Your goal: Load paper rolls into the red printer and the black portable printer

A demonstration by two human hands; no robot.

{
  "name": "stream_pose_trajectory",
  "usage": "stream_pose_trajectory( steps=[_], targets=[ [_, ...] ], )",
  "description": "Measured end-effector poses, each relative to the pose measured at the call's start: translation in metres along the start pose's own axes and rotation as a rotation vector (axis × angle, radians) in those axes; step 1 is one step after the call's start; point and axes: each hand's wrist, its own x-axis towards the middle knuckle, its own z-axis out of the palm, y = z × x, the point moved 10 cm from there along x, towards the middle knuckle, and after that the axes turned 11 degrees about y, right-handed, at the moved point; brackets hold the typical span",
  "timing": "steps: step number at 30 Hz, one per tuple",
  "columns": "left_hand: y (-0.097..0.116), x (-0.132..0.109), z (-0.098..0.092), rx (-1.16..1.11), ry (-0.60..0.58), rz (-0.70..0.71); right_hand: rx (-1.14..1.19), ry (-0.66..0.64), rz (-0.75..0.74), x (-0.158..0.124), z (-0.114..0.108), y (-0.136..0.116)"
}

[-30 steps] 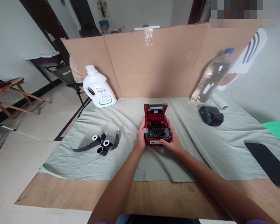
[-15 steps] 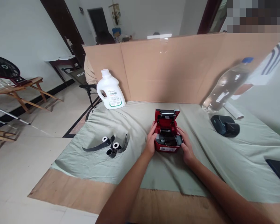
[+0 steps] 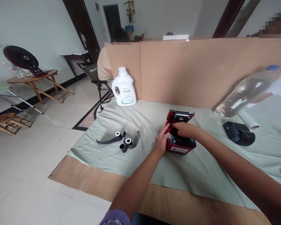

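Observation:
A red and black printer (image 3: 179, 147), its lid raised, stands on the cloth in front of me. My left hand (image 3: 163, 139) holds its left side, fingers along the wall and thumb at the front corner. Over the open top, my right hand (image 3: 183, 128) reaches inside with bent, closed fingers; the printer and the hand itself hide the fingertips and whatever they pinch. To the left lie several small rolls of black paper or film (image 3: 123, 147), white-cored at two ends, with loose strips trailing off.
Behind the cloth (image 3: 150, 117) stands a cardboard screen (image 3: 168, 72). A white detergent jug (image 3: 125, 89) is at back left. At right are a large clear bottle (image 3: 243, 90), a white paper roll (image 3: 249, 118) and a black device (image 3: 239, 132). People sit beyond the screen.
My right hand has left the printer's right side and moved into its open top. The left hand stays on the left side. The view has swung left.

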Motion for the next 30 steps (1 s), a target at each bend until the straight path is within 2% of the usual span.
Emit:
stream_pose_trajectory(
  steps=[4,7,9,12,14,16,18,20,22,25,27,30],
  targets=[
    [0.001,0.001,0.001,0.001,0.000,0.012,-0.031,-0.066,-0.009,0.016,0.018,0.002],
    [0.003,0.002,0.001,-0.016,0.008,0.022,0.027,-0.038,-0.041,0.020,0.019,0.012],
    [0.004,0.003,0.001,-0.031,0.016,0.027,0.075,0.053,-0.068,0.015,0.007,0.019],
    [0.004,0.004,0.000,-0.044,0.023,0.034,0.184,0.174,-0.052,-0.006,-0.025,0.020],
    [0.004,0.003,0.000,-0.049,0.027,0.034,0.252,0.188,-0.021,-0.022,-0.045,0.007],
    [0.004,0.003,0.000,-0.054,0.035,0.029,0.329,0.213,-0.049,-0.029,-0.064,-0.022],
    [0.003,0.002,0.001,-0.058,0.036,0.024,0.388,0.282,-0.087,-0.023,-0.079,-0.056],
    [0.000,0.003,0.002,-0.052,0.037,0.011,0.381,0.379,-0.110,-0.005,-0.083,-0.089],
    [-0.005,0.005,0.002,-0.059,0.051,-0.012,0.334,0.459,-0.157,0.020,-0.075,-0.125],
    [-0.009,0.010,0.002,-0.036,0.065,0.019,0.172,0.468,-0.139,0.064,-0.047,-0.165],
    [-0.007,0.013,0.003,0.017,0.047,0.079,0.063,0.425,-0.085,0.090,-0.024,-0.181],
    [-0.007,0.012,0.004,0.037,-0.008,0.108,-0.039,0.351,-0.039,0.118,0.006,-0.191]
  ],
)
